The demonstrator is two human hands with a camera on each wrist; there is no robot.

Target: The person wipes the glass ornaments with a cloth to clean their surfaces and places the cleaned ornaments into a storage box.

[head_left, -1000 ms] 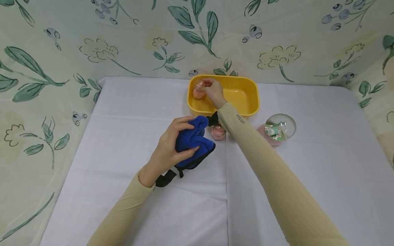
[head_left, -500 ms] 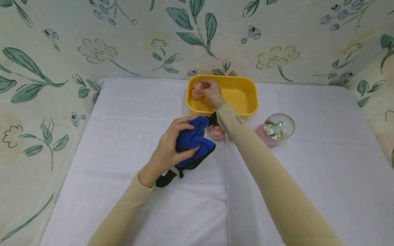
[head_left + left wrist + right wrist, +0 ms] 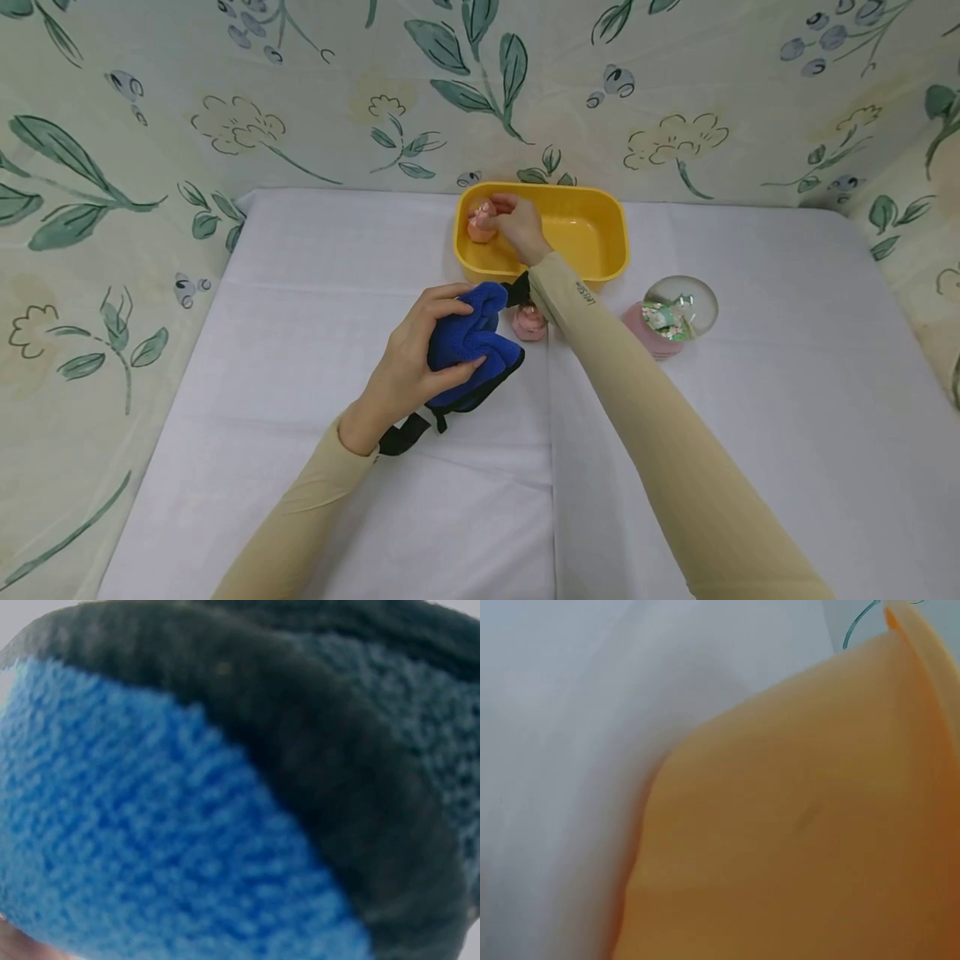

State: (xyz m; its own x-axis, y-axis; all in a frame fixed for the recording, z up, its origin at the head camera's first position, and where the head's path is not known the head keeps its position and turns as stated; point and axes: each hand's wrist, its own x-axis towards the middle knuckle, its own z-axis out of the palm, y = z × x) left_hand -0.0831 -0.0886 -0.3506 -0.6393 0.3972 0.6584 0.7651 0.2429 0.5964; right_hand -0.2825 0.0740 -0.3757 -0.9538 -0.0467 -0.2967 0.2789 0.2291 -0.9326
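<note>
My left hand grips a folded blue cloth with black edging, over the middle of the table. In the left wrist view the cloth's fuzzy blue face and dark border fill the frame. My right hand reaches over the near rim of a yellow tub and pinches a small pink figurine at the tub's left end. The figurine's upper part is partly hidden by the fingers. From the right wrist, the tub's outer wall shows close up, with the hand itself out of sight.
A second pink figurine stands just in front of the tub, partly covered by the right wrist strap. To the right, a snow globe with a pink base stands on the white tablecloth. Behind the table hangs a floral curtain.
Both hands keep nearly the same place and hold. The whole scene shifts slightly left in the head view, tub and snow globe alike.
</note>
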